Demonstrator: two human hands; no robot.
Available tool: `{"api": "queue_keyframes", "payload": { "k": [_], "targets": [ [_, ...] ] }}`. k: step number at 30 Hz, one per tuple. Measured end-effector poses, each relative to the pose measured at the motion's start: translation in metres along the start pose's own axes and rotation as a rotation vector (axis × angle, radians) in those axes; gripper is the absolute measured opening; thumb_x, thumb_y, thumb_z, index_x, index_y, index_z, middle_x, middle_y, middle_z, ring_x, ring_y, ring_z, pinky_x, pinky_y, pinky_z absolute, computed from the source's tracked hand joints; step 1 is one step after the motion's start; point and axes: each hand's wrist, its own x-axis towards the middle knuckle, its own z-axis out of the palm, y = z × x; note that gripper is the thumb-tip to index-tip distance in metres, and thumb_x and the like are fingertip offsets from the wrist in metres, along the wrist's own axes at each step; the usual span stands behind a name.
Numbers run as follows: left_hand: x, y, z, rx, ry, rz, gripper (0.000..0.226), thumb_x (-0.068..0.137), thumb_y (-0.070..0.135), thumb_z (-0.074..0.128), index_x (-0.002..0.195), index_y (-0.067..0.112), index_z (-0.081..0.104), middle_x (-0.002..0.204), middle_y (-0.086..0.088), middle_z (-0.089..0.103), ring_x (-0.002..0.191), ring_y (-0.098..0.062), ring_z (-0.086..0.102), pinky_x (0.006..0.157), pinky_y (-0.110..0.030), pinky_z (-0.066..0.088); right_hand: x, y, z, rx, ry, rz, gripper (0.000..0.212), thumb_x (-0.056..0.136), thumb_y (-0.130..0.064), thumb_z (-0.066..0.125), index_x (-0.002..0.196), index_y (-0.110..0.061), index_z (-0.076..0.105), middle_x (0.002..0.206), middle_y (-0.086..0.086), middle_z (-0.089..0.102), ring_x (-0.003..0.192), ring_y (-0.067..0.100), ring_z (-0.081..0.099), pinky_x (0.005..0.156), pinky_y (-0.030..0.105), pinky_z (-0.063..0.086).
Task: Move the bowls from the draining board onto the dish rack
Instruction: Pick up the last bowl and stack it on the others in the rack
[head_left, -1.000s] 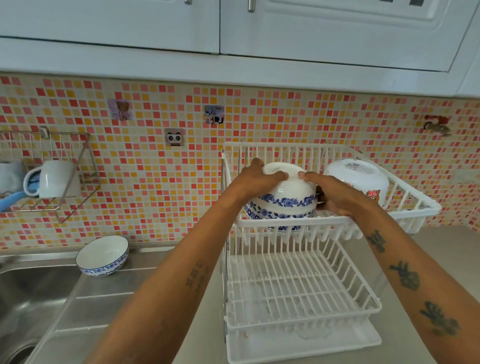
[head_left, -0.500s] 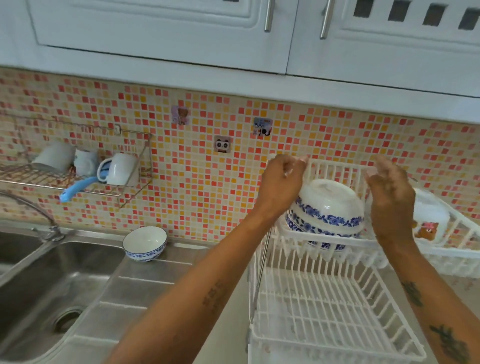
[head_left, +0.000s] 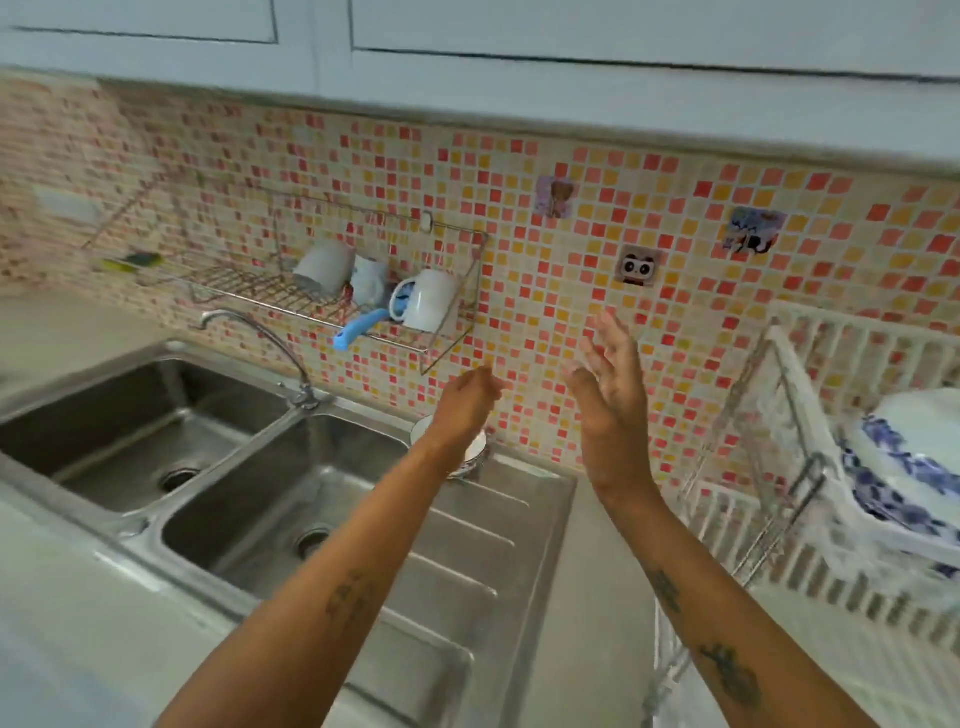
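Observation:
A small white bowl with a blue pattern (head_left: 475, 451) stands on the steel draining board (head_left: 467, 551) by the tiled wall, mostly hidden behind my left wrist. My left hand (head_left: 467, 402) hovers just over it with loosely curled fingers and nothing in it. My right hand (head_left: 613, 395) is raised to the right of the bowl, palm open, fingers spread, empty. At the right edge, a larger blue-and-white bowl (head_left: 914, 436) lies upside down on the upper tier of the white dish rack (head_left: 810, 364). The view is motion-blurred.
A double steel sink (head_left: 291, 483) with a curved tap (head_left: 249, 325) lies left of the draining board. A wire wall shelf (head_left: 249, 286) above it holds three white mugs (head_left: 428, 301) and a blue-handled tool. Cupboards hang overhead.
Both hands have let go of the large bowl, which stays on the rack's upper tier, and moved left toward the small bowl on the draining board. The view has swung left.

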Motion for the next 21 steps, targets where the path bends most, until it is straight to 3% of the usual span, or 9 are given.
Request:
{"api": "queue_keyframes", "payload": {
  "k": [2,4,6,8,11,14,16,18,21],
  "targets": [
    [0.023,-0.027,-0.029,-0.018,0.095,-0.081,0.041,0.102,0.035,0.033,0.079,0.016,0.061,0.097,-0.009,0.063,0.098,-0.025,0.057,0.090,-0.044,0.041,0.007,0.039,0.028,0.014,-0.034,0.155,0.064,0.084,-0.037,0.055,0.143,-0.028,0.032,0.156,-0.002,0.028,0.141,0.017,0.034,0.111,0.034,0.034],
    [0.044,-0.053,-0.056,-0.042,0.149,-0.153,0.042,0.102,0.036,0.035,0.093,0.009,0.066,0.100,-0.016,0.062,0.092,-0.025,0.054,0.084,-0.038,0.040,0.016,0.081,0.049,0.001,-0.056,0.303,0.065,0.091,-0.031,0.057,0.148,-0.025,0.026,0.158,-0.001,0.024,0.143,0.019,0.031,0.105,0.029,0.031],
    [0.061,-0.075,-0.077,-0.035,0.187,-0.208,0.036,0.103,0.035,0.038,0.103,0.009,0.062,0.095,-0.012,0.061,0.086,-0.022,0.055,0.074,-0.033,0.043,0.025,0.124,0.066,-0.044,-0.077,0.451,0.065,0.094,-0.033,0.054,0.149,-0.023,0.021,0.159,-0.001,0.020,0.144,0.020,0.028,0.102,0.027,0.028],
    [0.078,-0.094,-0.093,-0.028,0.222,-0.246,0.035,0.102,0.036,0.040,0.095,0.009,0.061,0.090,-0.010,0.061,0.082,-0.023,0.056,0.070,-0.032,0.044,0.035,0.161,0.080,-0.076,-0.090,0.600,0.070,0.094,-0.036,0.054,0.151,-0.018,0.018,0.159,0.004,0.020,0.143,0.023,0.029,0.104,0.031,0.028],
    [0.109,-0.128,-0.107,-0.064,0.251,-0.325,0.041,0.099,0.039,0.046,0.114,0.003,0.061,0.105,-0.012,0.062,0.097,-0.026,0.057,0.085,-0.035,0.043,0.046,0.206,0.094,-0.042,-0.062,0.801,0.072,0.092,-0.039,0.055,0.150,-0.015,0.019,0.157,0.006,0.025,0.138,0.023,0.033,0.107,0.039,0.030],
    [0.134,-0.155,-0.114,-0.095,0.266,-0.395,0.047,0.097,0.039,0.050,0.129,0.006,0.057,0.116,-0.010,0.061,0.108,-0.027,0.056,0.101,-0.040,0.042,0.057,0.239,0.103,0.042,-0.021,0.970,0.063,0.093,-0.040,0.052,0.146,-0.013,0.031,0.139,-0.003,0.037,0.116,0.015,0.038,0.085,0.033,0.039],
    [0.150,-0.168,-0.115,-0.137,0.255,-0.425,0.035,0.097,0.037,0.051,0.107,0.007,0.064,0.097,-0.007,0.059,0.094,-0.023,0.053,0.093,-0.037,0.043,0.065,0.252,0.105,0.023,-0.024,1.028,0.061,0.093,-0.041,0.052,0.145,-0.013,0.035,0.138,-0.001,0.039,0.113,0.017,0.041,0.078,0.030,0.041],
    [0.167,-0.184,-0.116,-0.199,0.232,-0.475,0.027,0.098,0.034,0.051,0.084,0.014,0.061,0.080,-0.001,0.052,0.076,-0.017,0.049,0.078,-0.032,0.043,0.072,0.271,0.109,-0.019,-0.056,1.049,0.055,0.094,-0.040,0.049,0.143,-0.015,0.041,0.142,0.005,0.042,0.108,0.016,0.042,0.081,0.029,0.041],
    [0.190,-0.209,-0.112,-0.242,0.192,-0.494,0.026,0.102,0.025,0.042,0.108,0.008,0.062,0.078,0.000,0.046,0.067,-0.011,0.041,0.062,-0.025,0.036,0.080,0.299,0.116,0.008,-0.085,1.065,0.049,0.098,-0.034,0.044,0.144,-0.016,0.040,0.128,0.004,0.046,0.098,0.014,0.047,0.063,0.026,0.041]
  ]
}}
